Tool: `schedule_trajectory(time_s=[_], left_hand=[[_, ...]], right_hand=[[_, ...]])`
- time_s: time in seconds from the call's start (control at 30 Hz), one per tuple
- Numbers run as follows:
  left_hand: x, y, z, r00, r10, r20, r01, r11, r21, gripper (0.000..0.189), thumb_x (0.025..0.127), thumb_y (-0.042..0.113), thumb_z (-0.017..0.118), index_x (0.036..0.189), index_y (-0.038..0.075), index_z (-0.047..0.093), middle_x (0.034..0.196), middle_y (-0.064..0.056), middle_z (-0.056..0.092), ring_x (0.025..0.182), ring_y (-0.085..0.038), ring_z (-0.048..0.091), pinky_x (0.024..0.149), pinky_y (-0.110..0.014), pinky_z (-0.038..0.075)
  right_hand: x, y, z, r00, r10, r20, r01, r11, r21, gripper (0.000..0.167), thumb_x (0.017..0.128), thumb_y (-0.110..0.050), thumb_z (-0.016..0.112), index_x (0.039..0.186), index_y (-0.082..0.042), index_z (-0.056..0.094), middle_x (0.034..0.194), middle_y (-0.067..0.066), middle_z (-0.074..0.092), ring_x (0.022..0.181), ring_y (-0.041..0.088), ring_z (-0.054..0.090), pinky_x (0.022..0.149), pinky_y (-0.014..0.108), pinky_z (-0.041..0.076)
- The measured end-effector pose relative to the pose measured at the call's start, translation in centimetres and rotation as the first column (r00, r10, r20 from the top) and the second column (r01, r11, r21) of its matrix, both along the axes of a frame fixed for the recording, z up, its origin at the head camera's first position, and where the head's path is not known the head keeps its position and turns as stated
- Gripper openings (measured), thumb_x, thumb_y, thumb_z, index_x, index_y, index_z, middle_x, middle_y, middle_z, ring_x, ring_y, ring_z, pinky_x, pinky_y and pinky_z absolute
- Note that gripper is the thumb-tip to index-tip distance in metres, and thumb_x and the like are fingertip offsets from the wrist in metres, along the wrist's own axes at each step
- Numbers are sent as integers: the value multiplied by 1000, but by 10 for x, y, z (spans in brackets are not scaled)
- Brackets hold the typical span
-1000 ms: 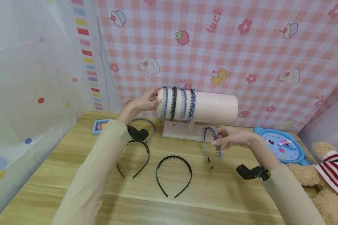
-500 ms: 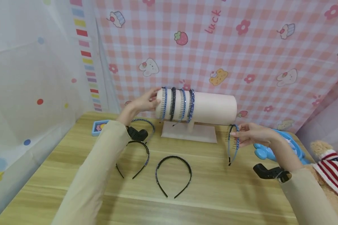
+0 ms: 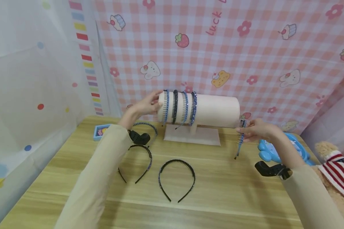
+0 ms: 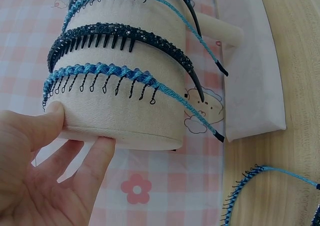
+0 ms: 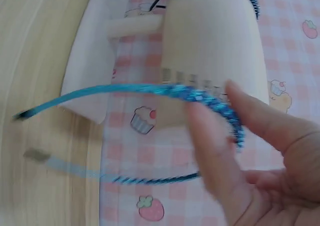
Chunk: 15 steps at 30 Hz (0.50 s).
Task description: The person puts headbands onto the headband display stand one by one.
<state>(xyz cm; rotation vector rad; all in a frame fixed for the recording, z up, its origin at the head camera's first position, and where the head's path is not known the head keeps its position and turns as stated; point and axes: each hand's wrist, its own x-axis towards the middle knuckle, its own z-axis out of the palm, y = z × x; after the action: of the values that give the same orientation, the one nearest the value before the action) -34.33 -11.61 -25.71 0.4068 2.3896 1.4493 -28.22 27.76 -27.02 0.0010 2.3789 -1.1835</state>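
Observation:
A cream cylindrical headband stand (image 3: 218, 110) on a flat base carries several blue and black toothed headbands on its left half. My left hand (image 3: 144, 105) grips the stand's left end; in the left wrist view its thumb lies just below a blue braided headband (image 4: 120, 73). Off the cylinder's right end, my right hand (image 3: 259, 131) pinches another blue headband (image 5: 190, 93) between thumb and fingers. Its two tips point down toward the table in the head view. In the right wrist view this headband passes in front of the cylinder's bare end; whether they touch I cannot tell.
On the wooden table (image 3: 218, 194) lie a black headband (image 3: 176, 161), a second dark one (image 3: 150, 162) and a blue one (image 3: 153, 127) partly behind the left arm. A small blue frame (image 3: 98, 132), a blue toy clock (image 3: 296, 144) and a teddy bear (image 3: 338, 178) stand around.
My right hand has moved right with its blue headband, from before the stand's base to beyond the cylinder's right end, then slightly up, turning it edge-on. The left hand stays put.

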Motion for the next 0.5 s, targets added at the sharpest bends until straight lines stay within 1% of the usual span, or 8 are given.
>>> schedule_trajectory(time_s=[0.07,0.13,0.27,0.37,0.5], left_hand=[[0,0,0,1000,0,-1,0,1000,0,62,96,11,43,147,21,9,153,-12,15,134,-32,32,105,-44,41],[0,0,0,1000,0,-2,0,1000,-1,62,96,11,43,147,21,9,153,-11,15,134,-31,32,105,-44,41],[-1,0,0,1000,3,-2,-3,1000,-3,62,96,12,43,147,21,9,153,-11,16,133,-31,33,105,-43,41],[-1,0,-1,1000,5,-3,-5,1000,-1,62,96,12,43,147,21,9,153,-10,16,133,-31,34,105,-43,42],[-2,0,-2,1000,-1,-4,1,1000,4,62,96,10,42,147,21,9,153,-11,15,133,-32,34,105,-43,42]], right_hand=[[-3,-2,1,997,-53,-55,48,996,-76,40,88,-30,59,98,0,35,81,-1,54,70,8,65,75,26,59],[-6,-5,3,990,-92,-105,75,986,-152,37,88,-28,60,96,-2,35,80,-3,56,70,6,65,76,26,59],[-11,-12,7,975,-161,-154,123,964,-234,35,86,-27,62,94,-5,37,75,-7,58,69,6,65,76,28,59],[-15,-17,9,961,-199,-191,149,958,-246,37,84,-28,65,99,-4,41,71,-7,59,67,6,65,77,32,59],[-19,-22,12,941,-199,-274,144,967,-210,38,82,-31,66,98,-2,47,68,-9,61,65,6,66,73,33,59]])
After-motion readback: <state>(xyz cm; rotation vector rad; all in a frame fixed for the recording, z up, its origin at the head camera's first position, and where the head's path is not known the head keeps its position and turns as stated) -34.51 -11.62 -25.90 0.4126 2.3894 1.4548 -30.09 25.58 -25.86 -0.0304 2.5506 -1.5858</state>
